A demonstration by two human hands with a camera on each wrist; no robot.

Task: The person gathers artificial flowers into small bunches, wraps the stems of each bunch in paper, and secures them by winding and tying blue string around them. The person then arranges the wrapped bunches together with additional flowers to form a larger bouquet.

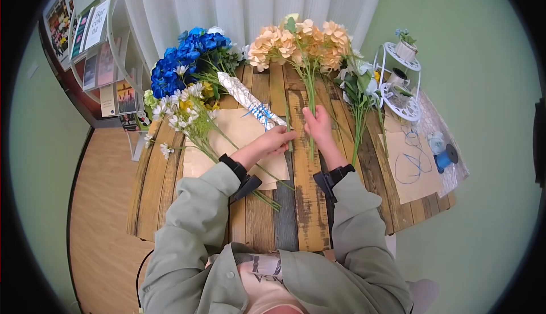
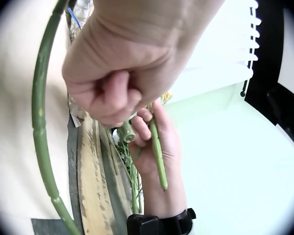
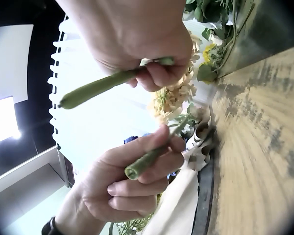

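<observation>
My left hand point(image 1: 272, 143) pinches a green flower stem point(image 3: 143, 164) near its cut lower end. Just to the right, my right hand point(image 1: 319, 126) grips another green stem point(image 3: 98, 89), whose cut end sticks out below the fist. Both stems run up toward the peach hydrangeas point(image 1: 301, 44) at the back of the table. White daisies point(image 1: 181, 109) lie by the left forearm, their long stems passing beneath it. Beyond the left hand is a bundle in silver patterned wrap point(image 1: 239, 92), tied with blue ribbon point(image 1: 260, 113).
Brown paper point(image 1: 222, 157) lies under the left arm on the plank table point(image 1: 307, 217). Blue hydrangeas point(image 1: 187, 58) stand back left; white flowers point(image 1: 367, 83) lie right. A blue ribbon spool point(image 1: 446, 157), a white tiered stand point(image 1: 402, 100) and a book rack point(image 1: 122, 58) flank the workspace.
</observation>
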